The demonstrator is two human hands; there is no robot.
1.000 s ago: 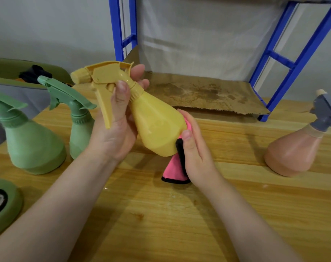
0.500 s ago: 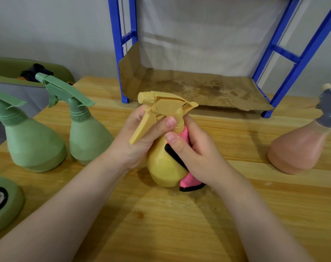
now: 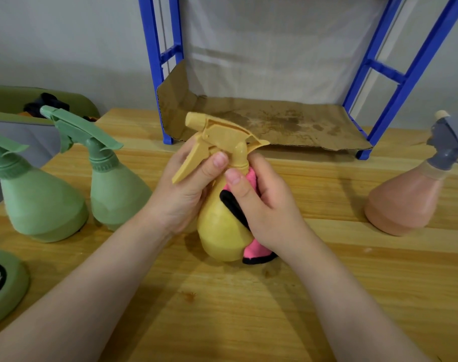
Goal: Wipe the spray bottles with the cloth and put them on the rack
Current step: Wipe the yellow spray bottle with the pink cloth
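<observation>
Yellow spray bottle (image 3: 222, 231) held upright over the table (image 3: 249, 309), both hands on it, pink cloth (image 3: 254, 253) against its right side.

Much of the cloth is hidden under the right hand (image 3: 264, 205), which presses it to the bottle with fingers curled round; only a pink strip by the neck, a black edge and a lower corner show. The left hand (image 3: 188, 189) grasps the neck below the trigger, thumb across the front. Whether the bottle's base touches the table cannot be told. The leftmost green bottle (image 3: 37, 202) and the peach bottle (image 3: 405, 202) are cut by the frame edges; a second green bottle (image 3: 113, 189) stands whole. The blue rack (image 3: 269, 121) stands behind, cardboard-lined. Against half a second ago, hardly anything differs: same grips, same pose.
</observation>
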